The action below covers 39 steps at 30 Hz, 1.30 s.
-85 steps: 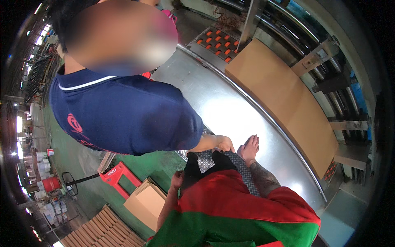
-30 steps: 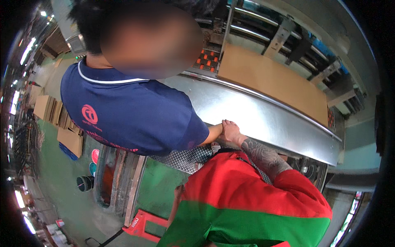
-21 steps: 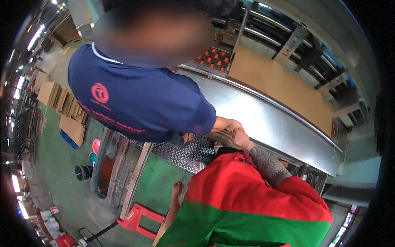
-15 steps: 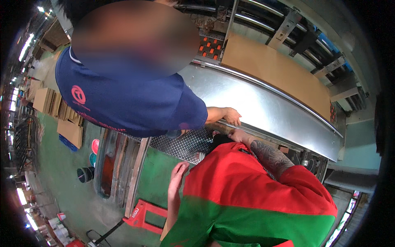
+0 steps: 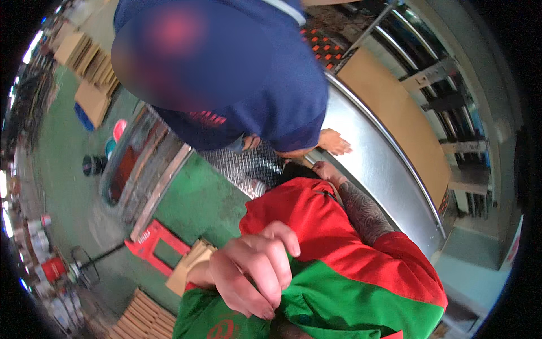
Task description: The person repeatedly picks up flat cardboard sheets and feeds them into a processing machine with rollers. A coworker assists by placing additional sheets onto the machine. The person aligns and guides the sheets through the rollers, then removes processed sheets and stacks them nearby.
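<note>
My left hand [image 5: 251, 271] is raised in front of my red and green shirt, fingers loosely curled and apart, with nothing visible in them. At the near edge of a shiny metal table [image 5: 375, 169] is my right hand [image 5: 326, 170], its tattooed forearm stretched forward. Its fingers are curled closed, and what they hold, if anything, is hidden. Just beyond it, a co-worker's hand [image 5: 336, 142] rests on the metal surface. A large brown cardboard sheet [image 5: 395, 118] lies past the table's raised rail, in the machine.
A co-worker in a navy shirt [image 5: 282, 73] leans in close ahead. Between us is a diamond-plate step [image 5: 240, 169]. On the green floor to the left are a red pallet jack [image 5: 155, 243], cardboard stacks [image 5: 90, 65] and a dark bucket [image 5: 94, 165]. Machine rollers [image 5: 398, 48] run along the right.
My left hand has come up and closer, from beside my body to in front of my shirt. The view has turned, and the co-worker leans further over the table. My right hand stays by its edge.
</note>
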### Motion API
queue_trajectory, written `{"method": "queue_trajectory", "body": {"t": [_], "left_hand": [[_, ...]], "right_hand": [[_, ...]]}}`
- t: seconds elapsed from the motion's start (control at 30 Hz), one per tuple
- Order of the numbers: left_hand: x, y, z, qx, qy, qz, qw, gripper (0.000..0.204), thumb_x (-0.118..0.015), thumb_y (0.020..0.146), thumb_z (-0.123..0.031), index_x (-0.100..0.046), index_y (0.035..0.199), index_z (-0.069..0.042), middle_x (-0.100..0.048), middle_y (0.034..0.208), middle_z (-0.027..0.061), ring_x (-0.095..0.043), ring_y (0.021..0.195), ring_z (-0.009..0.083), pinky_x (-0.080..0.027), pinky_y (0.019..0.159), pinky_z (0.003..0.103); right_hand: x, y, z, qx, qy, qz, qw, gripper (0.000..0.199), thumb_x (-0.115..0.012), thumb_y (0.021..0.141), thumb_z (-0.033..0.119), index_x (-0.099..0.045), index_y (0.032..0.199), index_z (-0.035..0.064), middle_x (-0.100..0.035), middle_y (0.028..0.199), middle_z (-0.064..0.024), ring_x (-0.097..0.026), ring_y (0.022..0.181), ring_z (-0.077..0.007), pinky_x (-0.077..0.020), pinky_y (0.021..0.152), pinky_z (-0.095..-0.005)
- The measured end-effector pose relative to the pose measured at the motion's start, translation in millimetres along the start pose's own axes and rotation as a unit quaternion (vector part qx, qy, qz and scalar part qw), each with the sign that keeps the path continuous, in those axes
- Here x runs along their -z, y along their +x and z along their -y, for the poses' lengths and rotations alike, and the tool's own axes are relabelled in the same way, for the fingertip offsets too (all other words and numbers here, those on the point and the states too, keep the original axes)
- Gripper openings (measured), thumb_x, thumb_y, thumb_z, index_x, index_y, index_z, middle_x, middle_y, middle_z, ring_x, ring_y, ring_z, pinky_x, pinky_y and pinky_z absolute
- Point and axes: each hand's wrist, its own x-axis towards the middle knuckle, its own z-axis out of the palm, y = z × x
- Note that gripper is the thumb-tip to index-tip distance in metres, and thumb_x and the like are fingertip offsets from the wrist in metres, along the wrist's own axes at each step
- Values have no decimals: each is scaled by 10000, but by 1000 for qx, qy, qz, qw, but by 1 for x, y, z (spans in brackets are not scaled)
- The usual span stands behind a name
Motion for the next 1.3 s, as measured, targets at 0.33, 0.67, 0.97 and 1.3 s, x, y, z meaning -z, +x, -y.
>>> {"method": "queue_trajectory", "body": {"t": [0.33, 0.67, 0.97, 1.3], "left_hand": [[-28, 1, 12, -34, -84, 14, 996, 256, -760, 954, -363, -709, 857, -132, -679, 916, -21, -617, 816, 170, -405, 979, 458], [-38, 3, -10, 80, -78, -40, 993, 241, -823, 890, -333, -712, 768, -157, -673, 793, -44, -605, 754, 143, -401, 996, 458], [-43, -9, 17, -27, -91, -42, 995, 290, -771, 953, -336, -720, 751, -135, -677, 810, -27, -602, 786, 148, -383, 1008, 456], [24, -8, 3, 123, 89, 137, 979, 100, -796, 882, -258, -732, 832, -200, -655, 889, -48, -656, 850, 186, -489, 974, 497]], "right_hand": [[-1, -6, -5, -22, 16, 8, 1000, 400, -573, 988, 308, -720, 1214, 12, -728, 1200, -228, -680, 1152, -378, -505, 1018, -428], [-6, -25, -11, -81, 97, 15, 992, 468, -578, 989, 380, -711, 1242, 9, -713, 1243, -249, -680, 1169, -374, -502, 1029, -446], [-9, -20, -9, -48, 102, 33, 993, 464, -562, 992, 388, -720, 1239, 28, -720, 1207, -251, -684, 1149, -381, -510, 1008, -450], [-12, 4, -37, 171, -131, 38, 976, 388, -580, 986, 342, -727, 1180, 39, -724, 1179, -223, -675, 1114, -401, -531, 966, -454]]}}
